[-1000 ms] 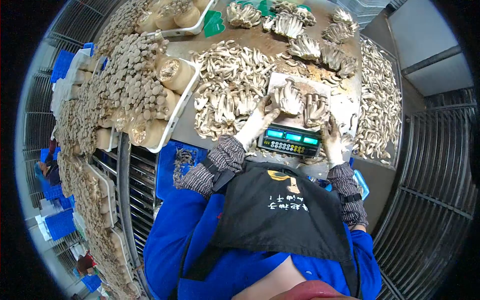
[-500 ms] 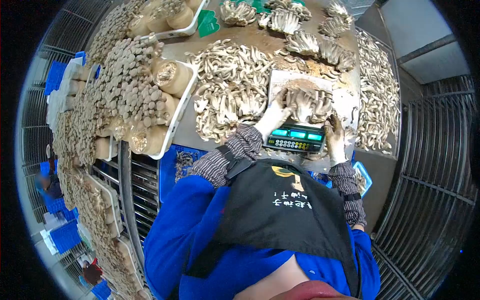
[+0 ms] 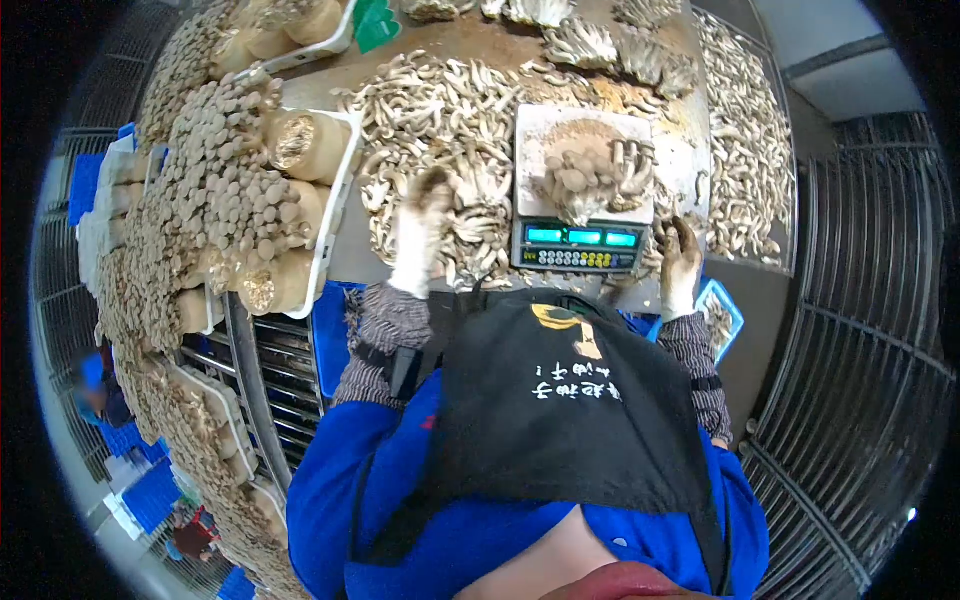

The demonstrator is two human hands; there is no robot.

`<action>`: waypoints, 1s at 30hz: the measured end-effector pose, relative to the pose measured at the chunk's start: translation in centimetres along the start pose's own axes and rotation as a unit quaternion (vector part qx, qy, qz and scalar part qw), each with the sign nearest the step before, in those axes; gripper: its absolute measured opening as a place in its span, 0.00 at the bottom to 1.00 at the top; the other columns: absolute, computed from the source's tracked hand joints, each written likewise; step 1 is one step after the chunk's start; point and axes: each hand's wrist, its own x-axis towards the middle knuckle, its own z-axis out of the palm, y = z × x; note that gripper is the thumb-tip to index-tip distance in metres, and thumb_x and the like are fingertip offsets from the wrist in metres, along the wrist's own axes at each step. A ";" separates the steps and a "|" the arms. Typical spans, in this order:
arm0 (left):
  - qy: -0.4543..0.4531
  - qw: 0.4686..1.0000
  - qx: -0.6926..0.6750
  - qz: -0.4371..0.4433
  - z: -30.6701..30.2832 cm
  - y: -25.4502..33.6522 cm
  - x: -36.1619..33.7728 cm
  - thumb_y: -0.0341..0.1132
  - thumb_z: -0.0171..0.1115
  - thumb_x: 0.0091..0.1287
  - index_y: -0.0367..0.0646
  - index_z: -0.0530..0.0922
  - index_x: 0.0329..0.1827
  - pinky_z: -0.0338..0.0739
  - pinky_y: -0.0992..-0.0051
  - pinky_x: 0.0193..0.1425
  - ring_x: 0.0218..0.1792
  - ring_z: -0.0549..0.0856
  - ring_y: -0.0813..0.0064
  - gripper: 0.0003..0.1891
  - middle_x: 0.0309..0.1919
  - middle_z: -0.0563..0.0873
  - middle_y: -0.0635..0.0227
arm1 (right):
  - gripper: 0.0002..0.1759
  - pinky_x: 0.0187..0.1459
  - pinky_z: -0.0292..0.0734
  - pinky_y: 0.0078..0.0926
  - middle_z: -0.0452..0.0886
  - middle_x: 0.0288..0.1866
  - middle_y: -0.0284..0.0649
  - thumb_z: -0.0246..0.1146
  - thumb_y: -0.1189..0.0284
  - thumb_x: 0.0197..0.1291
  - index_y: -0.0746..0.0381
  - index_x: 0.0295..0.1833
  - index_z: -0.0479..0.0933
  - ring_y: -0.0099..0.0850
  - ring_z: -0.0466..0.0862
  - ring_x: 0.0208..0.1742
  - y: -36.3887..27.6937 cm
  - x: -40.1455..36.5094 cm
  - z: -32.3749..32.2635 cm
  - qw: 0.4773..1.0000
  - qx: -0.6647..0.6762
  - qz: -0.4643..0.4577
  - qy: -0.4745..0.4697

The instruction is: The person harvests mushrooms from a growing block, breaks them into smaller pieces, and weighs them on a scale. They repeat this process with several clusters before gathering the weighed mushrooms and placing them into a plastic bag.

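Note:
A clump of brown-capped mushrooms [image 3: 592, 182] lies on the dusty white pan of a digital scale [image 3: 535, 130], away from both hands. The scale's three display windows glow blue-green above its keypad. My left hand [image 3: 420, 225], in a white glove with dark-stained fingers, is over the near left part of a pile of loose mushrooms [image 3: 430, 110]. Motion smears its fingers, so I cannot tell whether it grips any. Just right of the scale, my gloved right hand [image 3: 682, 262] has its stained fingers stretched out, holding nothing, near a few loose mushrooms.
Grow bags [image 3: 318, 150] with dense mushroom heads fill white crates at left. More mushroom clumps [image 3: 580, 45] lie along the back of the table. A tray of loose mushrooms [image 3: 745, 150] stands at right, a blue basket [image 3: 722, 315] below it. A person [image 3: 100, 385] is far left.
Both hands have let go of the mushroom clump, which now rests on the scale. My left hand has moved left to the loose pile; my right hand stays by the scale.

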 end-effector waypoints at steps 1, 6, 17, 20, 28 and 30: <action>0.022 0.999 -0.023 0.017 -0.9 -1.1 -0.1 0.41 0.59 0.74 0.34 0.70 0.68 0.81 0.74 0.54 0.50 0.83 0.74 0.26 0.54 0.83 0.60 | 0.19 0.62 0.73 0.28 0.81 0.57 0.50 0.56 0.71 0.73 0.73 0.62 0.73 0.35 0.80 0.58 0.0 -0.1 0.0 0.998 0.033 0.039 0.023; 0.066 0.993 -0.091 -0.037 -1.9 -1.6 -1.7 0.41 0.57 0.75 0.33 0.71 0.66 0.82 0.72 0.54 0.50 0.85 0.69 0.24 0.55 0.82 0.58 | 0.20 0.63 0.72 0.28 0.80 0.60 0.50 0.56 0.71 0.73 0.74 0.63 0.73 0.35 0.80 0.59 1.5 -0.1 -0.6 0.997 0.033 0.056 0.042; -0.090 0.986 0.142 0.016 5.8 -2.8 -1.1 0.50 0.71 0.61 0.31 0.61 0.73 0.78 0.72 0.59 0.58 0.82 0.63 0.45 0.61 0.78 0.44 | 0.40 0.69 0.66 0.38 0.72 0.66 0.61 0.62 0.52 0.68 0.73 0.71 0.62 0.48 0.73 0.68 -1.7 2.2 1.5 0.987 -0.154 -0.047 -0.002; -0.127 0.936 0.321 0.072 10.6 -2.2 0.0 0.55 0.76 0.53 0.30 0.56 0.75 0.80 0.66 0.58 0.57 0.83 0.55 0.55 0.64 0.75 0.38 | 0.42 0.70 0.66 0.42 0.68 0.69 0.66 0.61 0.53 0.67 0.74 0.73 0.58 0.56 0.71 0.69 -5.0 4.7 4.4 0.961 -0.262 -0.078 -0.046; -0.065 0.977 0.193 0.068 15.2 -2.9 1.7 0.51 0.73 0.57 0.28 0.62 0.70 0.76 0.65 0.63 0.59 0.82 0.54 0.46 0.55 0.82 0.43 | 0.34 0.63 0.72 0.41 0.76 0.61 0.63 0.63 0.59 0.66 0.74 0.67 0.66 0.55 0.76 0.63 -2.9 6.7 7.1 0.968 -0.209 -0.133 -0.039; -0.079 0.995 0.045 0.043 14.9 -4.4 2.2 0.43 0.74 0.58 0.30 0.66 0.67 0.73 0.67 0.66 0.61 0.80 0.59 0.40 0.59 0.80 0.49 | 0.29 0.62 0.73 0.39 0.78 0.60 0.61 0.62 0.62 0.67 0.73 0.65 0.69 0.50 0.79 0.61 -2.6 6.2 7.5 0.983 -0.144 -0.085 -0.070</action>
